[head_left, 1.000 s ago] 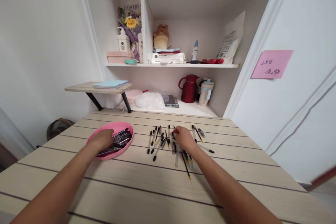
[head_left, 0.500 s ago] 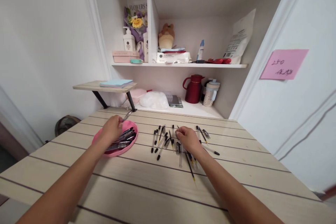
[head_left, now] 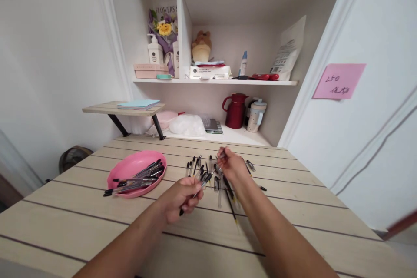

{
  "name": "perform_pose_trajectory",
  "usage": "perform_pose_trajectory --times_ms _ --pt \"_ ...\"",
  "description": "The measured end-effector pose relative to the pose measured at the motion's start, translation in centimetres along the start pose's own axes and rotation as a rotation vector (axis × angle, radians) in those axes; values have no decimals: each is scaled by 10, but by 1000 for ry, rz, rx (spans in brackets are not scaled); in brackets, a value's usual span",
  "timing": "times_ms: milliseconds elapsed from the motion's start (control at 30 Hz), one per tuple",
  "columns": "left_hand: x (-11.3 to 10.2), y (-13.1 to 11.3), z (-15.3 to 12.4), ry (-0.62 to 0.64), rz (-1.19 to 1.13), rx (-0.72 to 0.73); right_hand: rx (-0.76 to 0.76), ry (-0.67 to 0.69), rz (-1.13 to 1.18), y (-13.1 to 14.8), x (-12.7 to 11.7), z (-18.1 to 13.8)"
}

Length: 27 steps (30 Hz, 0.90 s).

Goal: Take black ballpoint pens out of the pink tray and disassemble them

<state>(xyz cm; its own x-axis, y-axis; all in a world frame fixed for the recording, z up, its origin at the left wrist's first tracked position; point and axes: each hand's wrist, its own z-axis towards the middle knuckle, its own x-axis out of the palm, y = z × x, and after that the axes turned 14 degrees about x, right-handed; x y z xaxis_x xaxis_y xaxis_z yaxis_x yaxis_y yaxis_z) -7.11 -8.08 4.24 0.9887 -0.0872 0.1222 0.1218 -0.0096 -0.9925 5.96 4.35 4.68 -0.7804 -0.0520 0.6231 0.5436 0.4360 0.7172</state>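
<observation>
1. So, the left hand (head_left: 184, 197) has thumb and fingers clamped round the middle of a slim clear pen with black ends (head_left: 204, 181), tilted toward the right hand (head_left: 233, 166). My guess: a mid-barrel pinch keeps both ends free.
2. Right hand's fingertips are bunched together, a bit farther off. Looks like something small and dark there, but it's too blurry to tell whether it's gripped.
3. Around that hand lie clear plastic barrels (head_left: 220, 198), thin black refills with yellow ends (head_left: 231, 208) and clear-and-black caps (head_left: 250, 165), probably spread out for easy picking on the pale slatted wooden table (head_left: 202, 254).
4. Over left, a shallow pink oval bowl (head_left: 127, 161) corrals a pile of black-and-clear pens (head_left: 153, 169), some poking over its near-left rim.
</observation>
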Motion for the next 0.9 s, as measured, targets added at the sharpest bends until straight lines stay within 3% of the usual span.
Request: perform_pose_trajectory --times_ms 133,300,433,633,900 --pt "-6 3 -3 -30 -99 -21 119 -1 -126 12 -17 4" --pt "-3 11 4 -133 -73 18 268 75 -307 -23 -11 -9" --pt "-2 16 5 -211 14 28 150 68 -493 -42 -6 -11" --pt "-5 19 5 -184 -62 -91 31 65 -541 -41 -7 -4" --pt "-4 22 12 -198 125 -2 -65 56 -645 -40 -7 -5"
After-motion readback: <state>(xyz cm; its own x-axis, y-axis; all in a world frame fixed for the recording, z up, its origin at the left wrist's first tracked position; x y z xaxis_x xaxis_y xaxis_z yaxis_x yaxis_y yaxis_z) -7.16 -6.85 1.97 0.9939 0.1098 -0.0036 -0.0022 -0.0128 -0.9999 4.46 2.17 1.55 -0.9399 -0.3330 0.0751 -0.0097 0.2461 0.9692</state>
